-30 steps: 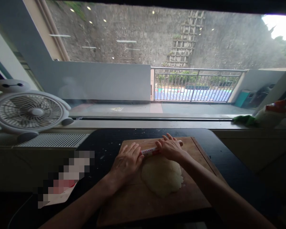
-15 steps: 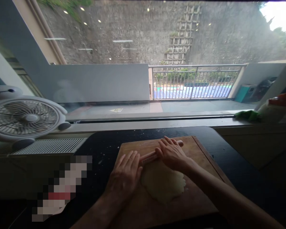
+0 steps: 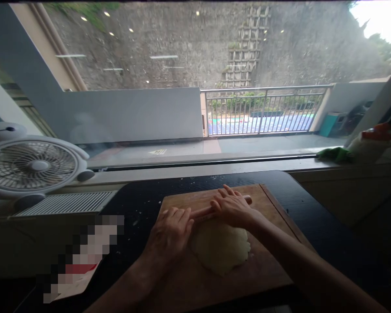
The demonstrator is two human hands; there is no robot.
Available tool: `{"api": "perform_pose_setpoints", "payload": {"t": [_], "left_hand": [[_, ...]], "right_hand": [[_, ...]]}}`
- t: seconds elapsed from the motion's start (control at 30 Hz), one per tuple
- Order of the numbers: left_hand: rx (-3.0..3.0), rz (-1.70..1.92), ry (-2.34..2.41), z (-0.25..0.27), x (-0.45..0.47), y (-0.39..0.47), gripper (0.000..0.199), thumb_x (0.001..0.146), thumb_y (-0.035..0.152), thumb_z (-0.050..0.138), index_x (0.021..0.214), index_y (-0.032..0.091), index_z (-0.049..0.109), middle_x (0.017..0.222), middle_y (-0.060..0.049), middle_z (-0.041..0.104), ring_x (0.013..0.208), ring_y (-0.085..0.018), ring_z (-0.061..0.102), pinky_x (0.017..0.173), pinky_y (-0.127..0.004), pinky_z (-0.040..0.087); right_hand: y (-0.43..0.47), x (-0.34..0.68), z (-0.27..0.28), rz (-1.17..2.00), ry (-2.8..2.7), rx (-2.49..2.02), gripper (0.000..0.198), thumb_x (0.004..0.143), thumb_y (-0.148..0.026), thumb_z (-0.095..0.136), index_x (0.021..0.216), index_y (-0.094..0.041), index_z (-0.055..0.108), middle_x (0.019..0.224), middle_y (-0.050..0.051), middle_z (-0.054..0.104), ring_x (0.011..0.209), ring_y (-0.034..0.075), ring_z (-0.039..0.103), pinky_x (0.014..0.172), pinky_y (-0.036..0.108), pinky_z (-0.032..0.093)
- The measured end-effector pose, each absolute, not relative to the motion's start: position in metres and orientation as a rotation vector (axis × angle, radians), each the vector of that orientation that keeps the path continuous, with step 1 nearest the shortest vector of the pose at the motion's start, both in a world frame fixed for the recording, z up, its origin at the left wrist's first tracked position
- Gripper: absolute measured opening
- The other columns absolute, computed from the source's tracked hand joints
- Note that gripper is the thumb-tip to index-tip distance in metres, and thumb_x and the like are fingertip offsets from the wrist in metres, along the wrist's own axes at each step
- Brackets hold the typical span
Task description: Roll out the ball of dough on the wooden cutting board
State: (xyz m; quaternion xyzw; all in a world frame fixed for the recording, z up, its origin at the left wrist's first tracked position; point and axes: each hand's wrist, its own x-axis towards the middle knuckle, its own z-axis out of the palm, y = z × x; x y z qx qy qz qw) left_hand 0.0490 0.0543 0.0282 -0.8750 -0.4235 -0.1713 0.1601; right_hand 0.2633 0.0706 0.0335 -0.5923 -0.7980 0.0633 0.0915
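Note:
A wooden rolling pin (image 3: 202, 213) lies slantwise across the far edge of a flat, pale sheet of dough (image 3: 222, 250). The dough has a ragged right edge and rests on a wooden board (image 3: 185, 201). My left hand (image 3: 170, 228) covers the pin's left end, its fingers bent over it. Nearer the other end, my right hand (image 3: 231, 208) presses on the pin with its fingers lying over the top. The pin's right tip sticks out past that hand. Both palms hide the parts of the pin beneath them.
The board sits on a black table (image 3: 133, 198) specked with flour. A blurred-out, pale and red item (image 3: 84, 256) lies at its left. A white fan (image 3: 35, 165) stands left by the window sill; a green cloth (image 3: 335, 154) and a white bottle (image 3: 371, 145) are at right.
My left hand's fingers have gone from stretched out to bent over the pin. My right hand stays on the pin with little movement. The view has shifted slightly.

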Motion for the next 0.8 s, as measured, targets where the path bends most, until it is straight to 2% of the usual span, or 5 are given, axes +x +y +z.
{"api": "perform_pose_setpoints", "payload": {"t": [0.1,0.23,0.43,0.63,0.8], "left_hand": [[-2.527,-0.516,-1.190,0.027,0.046,0.035,0.030,0.091,0.029,0.038,0.108,0.017,0.060,0.095,-0.009,0.062,0.088,-0.023,0.054,0.080,-0.040,0.044],[-2.556,-0.423,-1.387,0.030,0.062,0.056,0.039,0.094,0.035,0.029,0.079,0.021,0.062,0.081,-0.005,0.059,0.079,-0.020,0.056,0.071,-0.034,0.045],[-2.585,-0.444,-1.508,0.028,0.081,0.102,0.041,0.094,0.038,0.028,0.121,0.022,0.054,0.112,-0.006,0.061,0.103,-0.020,0.055,0.090,-0.034,0.042],[-2.730,-0.426,-1.381,0.023,0.060,0.068,0.048,0.094,0.042,0.026,0.133,0.021,0.044,0.132,-0.006,0.052,0.120,-0.022,0.048,0.101,-0.040,0.034],[-2.793,-0.288,-1.437,0.028,0.092,0.106,0.050,0.095,0.038,0.021,0.127,0.014,0.051,0.133,-0.007,0.051,0.128,-0.022,0.040,0.107,-0.039,0.028]], "right_hand": [[0.023,0.272,0.024,0.029,-2.326,-1.684,0.054,0.093,-0.044,0.026,0.138,-0.014,0.033,0.146,0.014,0.029,0.137,0.028,0.015,0.108,0.052,0.015],[0.017,0.273,0.022,0.014,-2.304,-1.735,0.057,0.093,-0.047,0.026,0.139,-0.013,0.032,0.148,0.015,0.025,0.137,0.029,0.015,0.108,0.052,0.013],[0.047,0.266,0.031,0.088,-2.176,-1.871,0.053,0.094,-0.044,0.021,0.131,-0.014,0.045,0.138,0.014,0.042,0.133,0.028,0.027,0.103,0.048,0.028],[-0.020,0.266,0.018,-0.144,-2.290,-1.670,0.053,0.094,-0.040,0.026,0.139,-0.012,0.035,0.146,0.013,0.031,0.133,0.027,0.027,0.108,0.044,0.020],[0.021,0.274,0.029,-0.120,-2.176,-1.845,0.049,0.094,-0.034,0.026,0.130,-0.008,0.045,0.134,0.017,0.046,0.122,0.029,0.042,0.099,0.044,0.034]]}}
